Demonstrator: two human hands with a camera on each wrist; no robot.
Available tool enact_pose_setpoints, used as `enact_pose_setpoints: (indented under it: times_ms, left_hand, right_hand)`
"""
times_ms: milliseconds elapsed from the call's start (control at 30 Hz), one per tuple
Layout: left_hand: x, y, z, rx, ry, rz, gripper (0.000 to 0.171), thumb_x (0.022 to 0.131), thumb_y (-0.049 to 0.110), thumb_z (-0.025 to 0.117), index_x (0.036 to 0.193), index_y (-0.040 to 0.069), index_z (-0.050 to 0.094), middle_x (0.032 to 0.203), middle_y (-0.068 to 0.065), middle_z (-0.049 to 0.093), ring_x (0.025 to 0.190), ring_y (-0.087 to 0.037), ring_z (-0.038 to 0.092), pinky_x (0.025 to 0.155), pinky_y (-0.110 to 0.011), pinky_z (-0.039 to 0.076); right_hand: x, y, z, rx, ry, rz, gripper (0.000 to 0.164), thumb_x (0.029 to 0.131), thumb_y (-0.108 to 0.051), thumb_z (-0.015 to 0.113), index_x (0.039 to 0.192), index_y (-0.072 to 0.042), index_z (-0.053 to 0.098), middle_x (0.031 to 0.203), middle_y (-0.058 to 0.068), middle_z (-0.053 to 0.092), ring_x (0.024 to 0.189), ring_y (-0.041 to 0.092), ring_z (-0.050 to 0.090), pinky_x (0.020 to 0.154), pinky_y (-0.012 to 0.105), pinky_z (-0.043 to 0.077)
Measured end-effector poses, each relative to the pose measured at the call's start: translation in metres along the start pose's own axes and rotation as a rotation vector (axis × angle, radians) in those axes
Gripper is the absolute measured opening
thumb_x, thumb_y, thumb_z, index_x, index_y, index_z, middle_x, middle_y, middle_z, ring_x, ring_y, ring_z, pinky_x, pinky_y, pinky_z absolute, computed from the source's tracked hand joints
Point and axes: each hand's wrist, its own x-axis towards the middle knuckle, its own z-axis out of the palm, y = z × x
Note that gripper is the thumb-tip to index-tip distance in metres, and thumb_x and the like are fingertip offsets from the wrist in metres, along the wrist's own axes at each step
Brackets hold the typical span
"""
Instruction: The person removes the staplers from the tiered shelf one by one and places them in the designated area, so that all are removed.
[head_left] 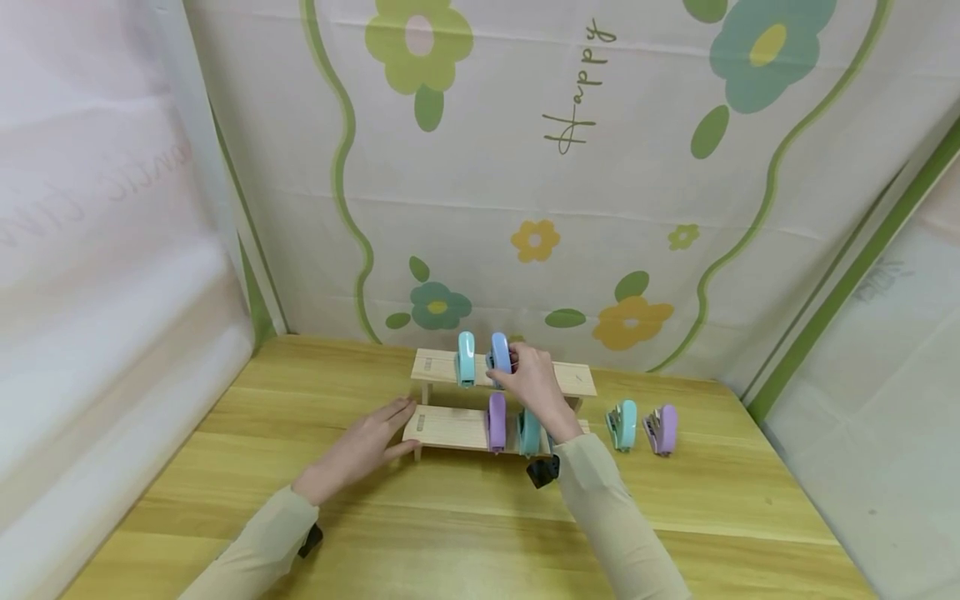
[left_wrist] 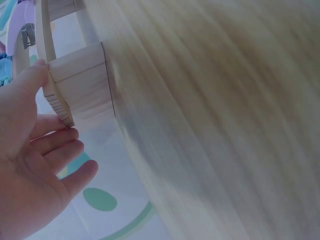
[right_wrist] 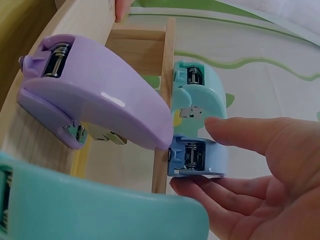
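Note:
My right hand [head_left: 534,382] grips a blue stapler [head_left: 498,353] at the upper step of a two-step wooden stand [head_left: 450,427]. In the right wrist view the thumb is on one side of the blue stapler [right_wrist: 200,157] and the fingers on the other. Left of it on that step stands a mint stapler [head_left: 466,358]. The lower step carries a purple stapler [head_left: 497,422] and a teal stapler [head_left: 528,433]; my right wrist partly hides a bluish thing beyond them. My left hand [head_left: 367,442] holds the lower step's left end [left_wrist: 57,102] between thumb and index finger.
On the wooden table [head_left: 450,533], right of the stand, another mint stapler [head_left: 622,425] and another purple stapler [head_left: 662,429] stand side by side. A flower-printed cloth [head_left: 465,167] hangs close behind the stand, with more cloth at both sides.

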Motion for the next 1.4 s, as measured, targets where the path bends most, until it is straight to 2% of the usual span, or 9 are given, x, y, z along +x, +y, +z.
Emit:
enact_pose_setpoints:
  times_ms: [167,467,800,1100,1400]
  left_hand:
    - [0.000,0.000,0.001,-0.010,-0.014,-0.009,0.067,0.091,0.032,0.072,0.138,-0.010,0.051,0.141,-0.029,0.054,0.128,-0.043,0.057,0.101,-0.048,0.054]
    - [0.001,-0.002,0.002,-0.007,-0.017,-0.017,0.068,0.091,0.034,0.072,0.139,-0.009,0.051,0.142,-0.028,0.053,0.129,-0.041,0.056,0.101,-0.048,0.054]
    - [0.000,-0.002,0.003,-0.006,-0.023,-0.021,0.068,0.091,0.034,0.071,0.139,-0.008,0.050,0.142,-0.028,0.053,0.129,-0.041,0.056,0.102,-0.048,0.053]
    - [0.001,-0.002,0.002,-0.004,-0.029,-0.017,0.069,0.091,0.036,0.071,0.139,-0.008,0.050,0.143,-0.028,0.053,0.129,-0.041,0.056,0.102,-0.047,0.054]
    - [0.000,-0.002,0.002,0.004,-0.015,-0.009,0.069,0.091,0.036,0.071,0.139,-0.009,0.051,0.141,-0.028,0.054,0.128,-0.041,0.057,0.101,-0.047,0.054]
  right_hand:
    - [0.000,0.001,0.002,-0.001,0.007,0.004,0.036,0.086,-0.020,0.078,0.110,0.004,0.067,0.104,0.020,0.074,0.087,0.028,0.073,0.075,0.038,0.065]
    - [0.001,0.000,0.001,0.009,0.029,0.039,0.039,0.086,-0.017,0.077,0.116,0.005,0.067,0.108,0.022,0.074,0.095,0.033,0.073,0.081,0.044,0.065]
    - [0.000,0.005,-0.002,0.009,0.045,0.058,0.038,0.084,-0.017,0.075,0.115,0.004,0.067,0.107,0.021,0.074,0.093,0.032,0.073,0.078,0.041,0.065]
    - [-0.005,0.015,-0.014,0.009,0.092,0.042,0.035,0.084,-0.017,0.073,0.113,0.002,0.068,0.104,0.019,0.075,0.090,0.030,0.073,0.076,0.040,0.065]
    - [-0.009,0.027,-0.034,-0.002,0.126,0.044,0.036,0.085,-0.016,0.071,0.114,0.005,0.067,0.104,0.023,0.074,0.090,0.033,0.073,0.076,0.042,0.065]
